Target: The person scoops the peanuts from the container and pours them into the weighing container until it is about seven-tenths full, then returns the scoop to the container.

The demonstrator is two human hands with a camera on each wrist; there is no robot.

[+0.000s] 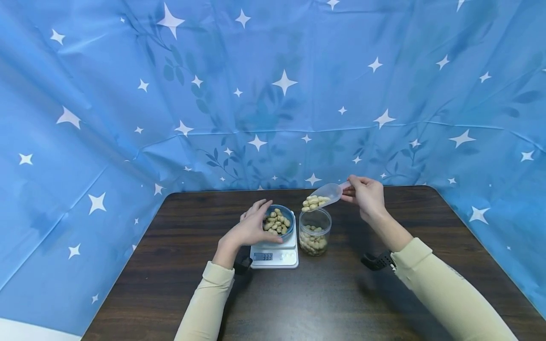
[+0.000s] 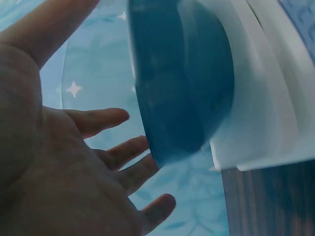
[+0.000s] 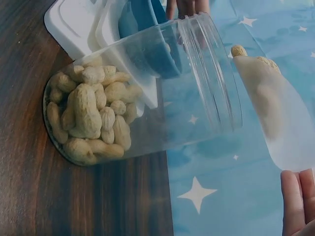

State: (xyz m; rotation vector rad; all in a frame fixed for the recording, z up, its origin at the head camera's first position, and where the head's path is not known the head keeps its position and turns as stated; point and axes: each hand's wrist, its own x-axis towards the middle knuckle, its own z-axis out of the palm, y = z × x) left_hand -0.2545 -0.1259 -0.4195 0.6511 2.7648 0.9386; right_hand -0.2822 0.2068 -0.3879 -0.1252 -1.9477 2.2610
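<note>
My right hand (image 1: 368, 196) pinches the handle of a translucent scoop (image 1: 334, 192), which carries several peanuts (image 1: 314, 202). The scoop hangs over the mouth of a clear jar (image 1: 322, 219), tilted toward the left. More unshelled peanuts (image 3: 88, 113) fill the lower part of the jar. To the left, a blue bowl (image 2: 182, 83) holding peanuts sits on a white kitchen scale (image 1: 288, 258). My left hand (image 1: 252, 226) is spread around the bowl's left side, thumb at the front and fingertips right at the rim in the left wrist view.
The scale's display (image 1: 263, 256) appears to read 333. Jar and scale stand side by side on a dark wooden table (image 1: 179, 265). Behind the table hangs a blue cloth (image 1: 273, 109) with white stars. Each wrist wears a black strap (image 1: 377, 260).
</note>
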